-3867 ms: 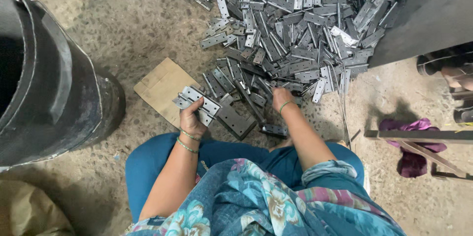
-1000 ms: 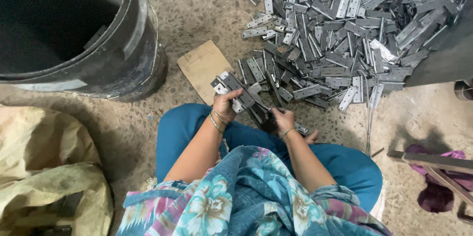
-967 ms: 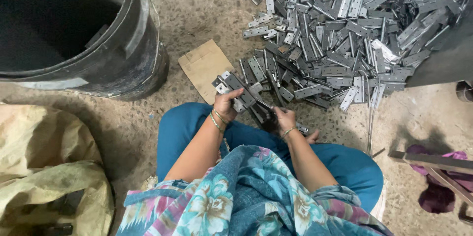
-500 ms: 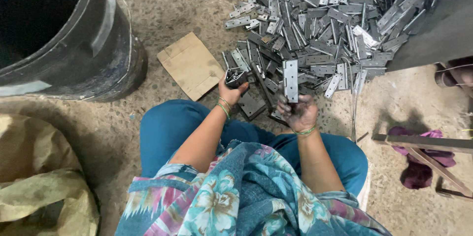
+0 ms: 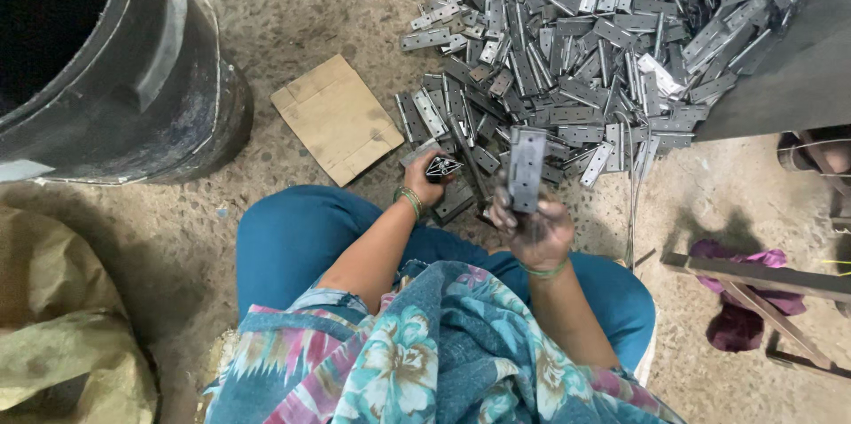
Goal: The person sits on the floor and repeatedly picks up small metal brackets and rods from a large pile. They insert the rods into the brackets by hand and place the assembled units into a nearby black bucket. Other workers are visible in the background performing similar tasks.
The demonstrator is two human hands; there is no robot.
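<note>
**Hinge in the right hand, a small dark piece in the left**

The landmark is the heap of metal hinges (image 5: 585,43) spread on the concrete floor (image 5: 292,7) ahead of the seated person. Just on the near side of that heap, the right hand (image 5: 536,229) is clenched round the lower end of one grey hinge (image 5: 526,167), held upright — most of the leaf stands clear above the fingers, its screw holes visible. The left hand (image 5: 424,183), at the heap's near-left edge, is closed on a small dark part (image 5: 442,167) with a pale outline; what it is cannot be told.

By its look the hinge is stiff plate steel: rigid, fairly heavy for its size, smooth-faced and possibly slick, with hard edges. It seems best pinched across the flat leaf near one end, as it is now, so the knuckle stays free.

Left of the heap lies a cardboard piece (image 5: 337,118); farther left stands a large black drum (image 5: 133,78).
</note>
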